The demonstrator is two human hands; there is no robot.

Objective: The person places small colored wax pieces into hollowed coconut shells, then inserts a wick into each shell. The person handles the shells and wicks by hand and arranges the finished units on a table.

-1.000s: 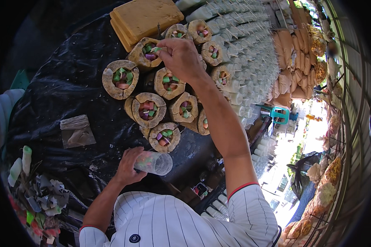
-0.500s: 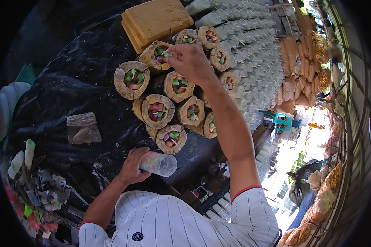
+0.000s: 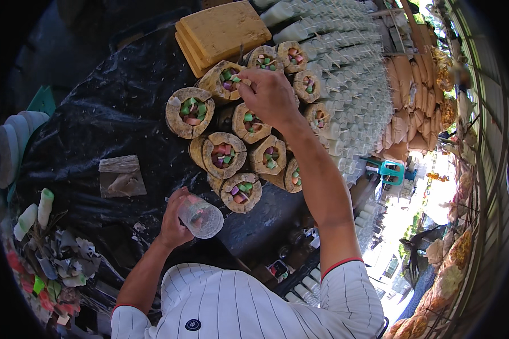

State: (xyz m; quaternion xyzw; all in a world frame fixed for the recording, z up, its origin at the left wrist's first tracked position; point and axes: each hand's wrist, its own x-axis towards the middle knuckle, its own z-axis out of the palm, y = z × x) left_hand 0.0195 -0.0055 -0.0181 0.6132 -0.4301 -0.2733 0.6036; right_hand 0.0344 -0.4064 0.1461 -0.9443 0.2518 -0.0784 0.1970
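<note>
My left hand (image 3: 174, 221) is wrapped round a clear plastic cup (image 3: 202, 219), tilted with its round end toward the right; small coloured bits show faintly through its wall. With fingertips pinched together, my right hand (image 3: 268, 93) is at the mouth of a tan hollow cylinder (image 3: 208, 85). Whatever is between those fingertips is too small to make out, though pale green bits show beside them. Several similar thick-walled cylinders, such as this one (image 3: 175, 116) at the left and this one (image 3: 255, 199) at the front, stand together, holding green, pink and purple chunks.
Yellow slabs (image 3: 223, 31) are stacked behind the cylinders. Rows of whitish cylinders with thin strings (image 3: 345, 73) fill the far right. A small clear bag (image 3: 122, 178) lies on the black plastic sheet (image 3: 96, 124). Coloured scraps (image 3: 56, 265) are heaped at left.
The whole view has shifted slightly, moving the cylinders rightward in the picture. My left hand has moved a little left with the cup, whose round end now faces up more. The right hand stays at the same cylinder.
</note>
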